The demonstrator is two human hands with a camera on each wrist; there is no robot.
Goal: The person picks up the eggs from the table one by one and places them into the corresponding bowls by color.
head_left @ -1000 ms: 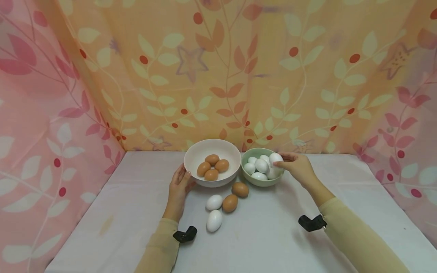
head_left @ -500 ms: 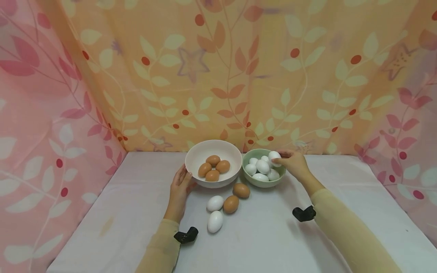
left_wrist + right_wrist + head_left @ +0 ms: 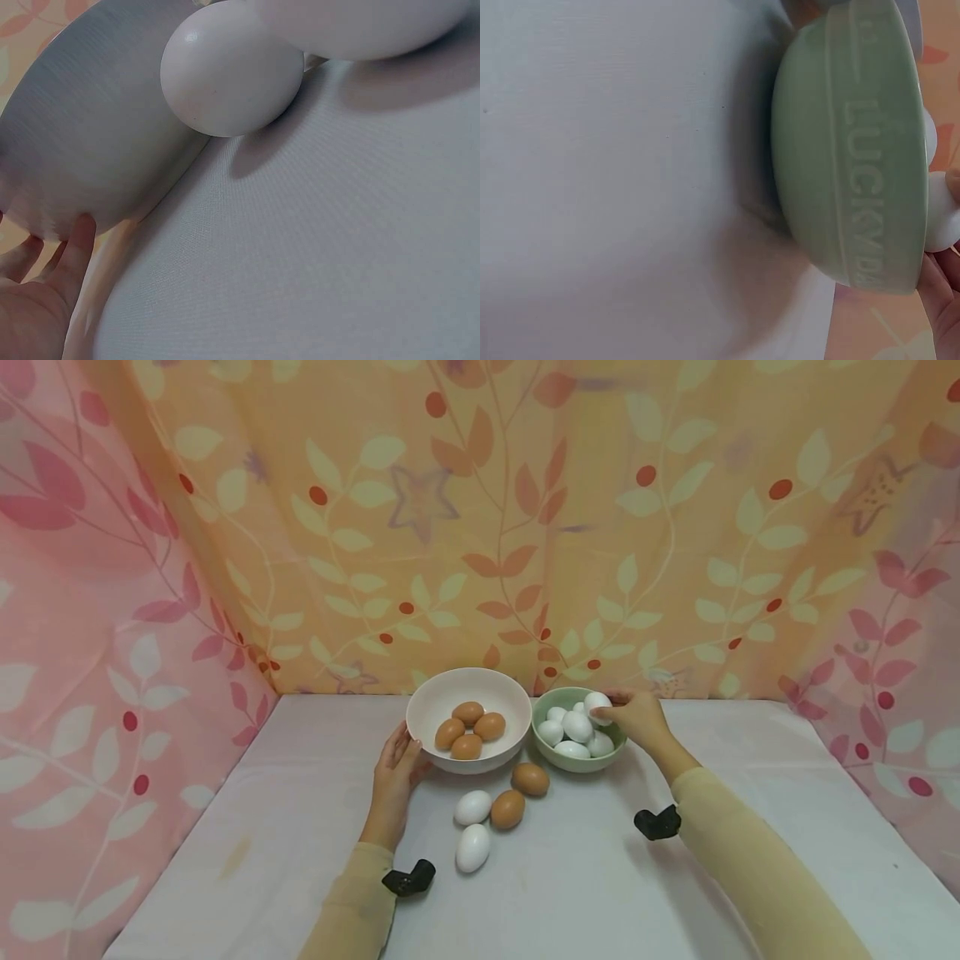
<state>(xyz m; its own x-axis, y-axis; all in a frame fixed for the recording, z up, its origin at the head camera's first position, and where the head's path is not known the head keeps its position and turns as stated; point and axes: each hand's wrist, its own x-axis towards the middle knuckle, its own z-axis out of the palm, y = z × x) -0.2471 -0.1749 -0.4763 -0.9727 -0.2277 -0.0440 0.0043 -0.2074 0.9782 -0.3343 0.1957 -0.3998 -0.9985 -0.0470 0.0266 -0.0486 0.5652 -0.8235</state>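
In the head view my right hand (image 3: 637,717) pinches a white egg (image 3: 597,708) at the right rim of a small green bowl (image 3: 572,765), which holds several white eggs. Raised "LUCKY" lettering marks this green bowl (image 3: 810,150) in the right wrist view, where the pinched egg (image 3: 941,217) shows just past the rim. My left hand (image 3: 393,777) rests its fingers against the left side of a larger white bowl (image 3: 472,767) with several brown eggs inside. Extended fingers (image 3: 77,251) touch that bowl's outer wall in the left wrist view.
Two white eggs (image 3: 472,847) and two brown eggs (image 3: 507,809) lie on the white cloth (image 3: 585,893) in front of the bowls. Close behind the bowls hangs a yellow patterned curtain (image 3: 337,635); pink patterned cloth (image 3: 75,693) stands at both sides.
My right hand has moved a little left with the white egg, further over the green bowl. The left hand stays at the white bowl.
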